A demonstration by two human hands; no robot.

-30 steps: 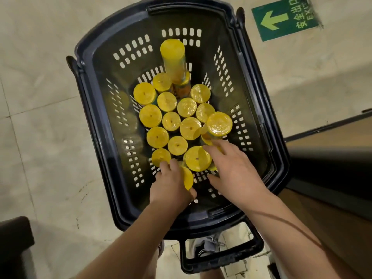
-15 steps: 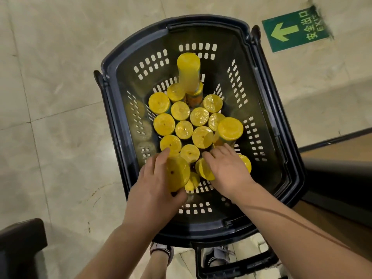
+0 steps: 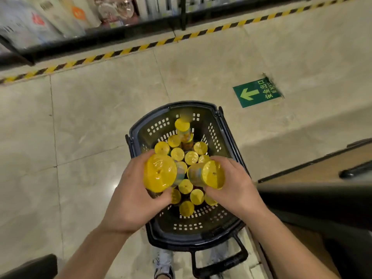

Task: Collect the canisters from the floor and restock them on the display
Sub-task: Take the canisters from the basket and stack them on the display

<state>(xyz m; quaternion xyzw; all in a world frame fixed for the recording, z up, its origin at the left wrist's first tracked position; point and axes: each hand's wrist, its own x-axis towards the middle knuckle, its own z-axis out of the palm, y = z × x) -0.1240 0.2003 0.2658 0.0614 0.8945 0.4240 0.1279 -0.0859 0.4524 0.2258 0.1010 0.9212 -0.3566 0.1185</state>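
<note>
You are holding one canister in each hand above the basket, and the danger is coming from the grip. Your left hand is wrapping its fingers round a canister whose lid is facing you. Your right hand is curling round a second canister, which is lying almost on its side. Both are looking glossy, as if wrapped in film, so I am judging that one may be slipping if you are loosening your hold while turning away. If it drops, it will be falling onto the packed canisters below and knocking them over. The basket is sitting on the floor, and the canisters inside are standing upright, yellow lids up and touching each other. One tall canister at the far end seems to be resting on top of others. It is looking the least steady, so a bump to the basket may be tipping it. The shelves are standing well apart, across the aisle.
</note>
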